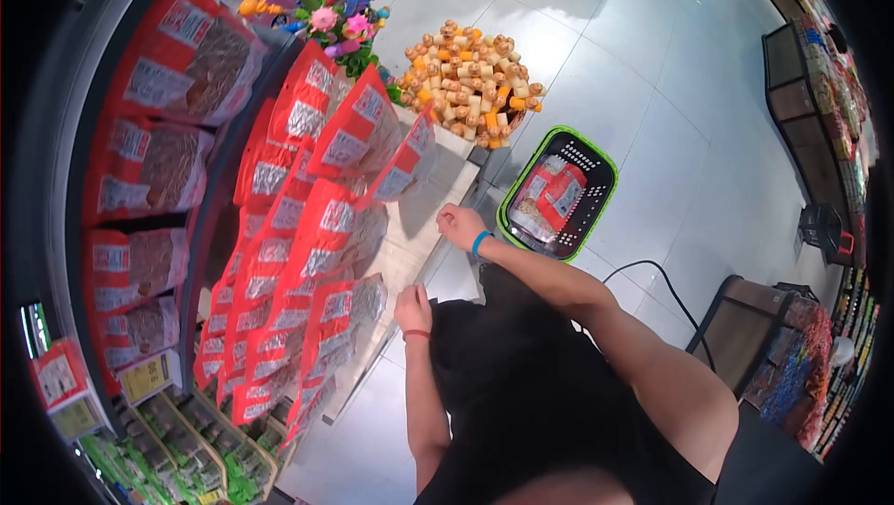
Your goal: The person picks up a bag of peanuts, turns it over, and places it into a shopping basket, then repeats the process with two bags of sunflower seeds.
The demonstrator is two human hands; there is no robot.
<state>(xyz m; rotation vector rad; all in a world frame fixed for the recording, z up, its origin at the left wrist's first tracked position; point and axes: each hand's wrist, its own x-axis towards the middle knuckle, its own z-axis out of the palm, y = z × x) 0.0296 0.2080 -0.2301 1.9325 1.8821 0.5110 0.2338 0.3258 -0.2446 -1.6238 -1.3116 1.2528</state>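
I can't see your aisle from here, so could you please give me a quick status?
Left hand by red packets, grip unclear. Right hand on wooden shelf, grip unclear. Green basket on floor beside.

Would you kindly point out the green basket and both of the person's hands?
green basket [585, 153], head view, black perforated wall.
right hand [459, 225], head view, knuckles.
left hand [413, 307], head view, back of hand.

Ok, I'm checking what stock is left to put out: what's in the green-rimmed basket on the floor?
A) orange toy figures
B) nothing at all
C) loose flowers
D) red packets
D: the basket, which stands on the floor just beyond the right hand, holds red packets lying flat inside it.
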